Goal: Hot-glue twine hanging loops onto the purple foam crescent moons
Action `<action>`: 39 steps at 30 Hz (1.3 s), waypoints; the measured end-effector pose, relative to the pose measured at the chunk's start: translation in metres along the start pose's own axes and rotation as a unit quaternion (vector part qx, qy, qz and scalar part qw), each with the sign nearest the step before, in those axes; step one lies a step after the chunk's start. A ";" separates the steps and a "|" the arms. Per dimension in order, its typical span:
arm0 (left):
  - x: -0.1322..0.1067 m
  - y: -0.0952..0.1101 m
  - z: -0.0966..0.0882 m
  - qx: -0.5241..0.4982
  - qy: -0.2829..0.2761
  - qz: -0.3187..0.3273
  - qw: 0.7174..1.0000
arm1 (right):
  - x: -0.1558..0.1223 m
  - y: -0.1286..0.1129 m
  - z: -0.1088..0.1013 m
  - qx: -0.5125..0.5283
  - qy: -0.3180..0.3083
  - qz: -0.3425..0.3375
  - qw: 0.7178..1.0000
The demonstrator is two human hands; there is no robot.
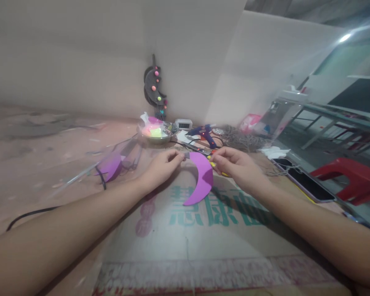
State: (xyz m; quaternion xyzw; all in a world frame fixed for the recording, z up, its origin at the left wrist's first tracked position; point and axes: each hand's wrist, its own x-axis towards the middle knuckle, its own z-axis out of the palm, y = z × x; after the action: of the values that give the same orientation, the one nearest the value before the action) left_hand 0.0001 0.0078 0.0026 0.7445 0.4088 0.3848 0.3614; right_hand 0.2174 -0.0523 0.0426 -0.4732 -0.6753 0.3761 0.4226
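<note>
Right of our left grip (165, 166), pinching its upper end: purple crescent (206, 176), long axis toward us; right grip (238, 166) beside, hold unclear.

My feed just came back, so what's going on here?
A person's left hand pinches the upper end of a purple crescent over a printed board. The right hand is beside the crescent's outer edge; whether it grips anything is unclear. Beyond them are a bowl and a blue glue gun.
</note>
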 end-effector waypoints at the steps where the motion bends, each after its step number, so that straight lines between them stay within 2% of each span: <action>1: 0.001 -0.001 0.000 -0.013 0.006 -0.002 1.000 | 0.001 -0.001 -0.003 -0.048 -0.001 -0.005 0.999; 5: 0.004 -0.008 0.000 -0.074 0.029 -0.019 0.997 | 0.007 -0.005 -0.012 -0.180 -0.036 0.009 0.983; 8: 0.007 -0.010 0.001 -0.135 0.038 -0.048 0.989 | 0.012 -0.005 -0.019 -0.251 -0.117 0.066 0.959; 11: 0.009 -0.013 0.001 -0.185 0.053 -0.056 0.980 | 0.013 -0.002 -0.020 -0.262 -0.205 0.107 0.937; 13: 0.011 -0.016 0.001 -0.204 0.069 -0.054 0.975 | 0.011 0.003 -0.015 -0.228 -0.229 0.114 0.940; 19: 0.013 -0.022 -0.001 -0.217 0.090 -0.064 0.970 | -0.001 0.011 0.013 -0.145 -0.136 0.171 0.965; 22: 0.013 -0.021 0.000 -0.214 0.085 -0.063 0.971 | -0.002 0.011 0.016 -0.134 -0.147 0.168 0.965; 27: 0.013 -0.019 0.000 -0.235 0.089 -0.075 0.965 | -0.002 0.004 0.013 -0.114 -0.206 0.173 0.956; 31: 0.013 -0.018 0.000 -0.251 0.089 -0.082 0.960 | -0.002 -0.004 0.002 -0.125 -0.271 0.140 0.944; 33: 0.013 -0.017 0.000 -0.257 0.090 -0.086 0.958 | 0.000 -0.010 -0.009 -0.132 -0.278 0.116 0.945; 39: 0.014 -0.018 0.000 -0.249 0.092 -0.079 0.961 | 0.009 -0.035 -0.050 -0.128 -0.123 0.059 0.982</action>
State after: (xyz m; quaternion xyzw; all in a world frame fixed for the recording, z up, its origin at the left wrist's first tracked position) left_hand -0.0012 0.0275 -0.0089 0.5575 0.3895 0.5113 0.5255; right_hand 0.2510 -0.0477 0.0946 -0.5128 -0.7355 0.3662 0.2488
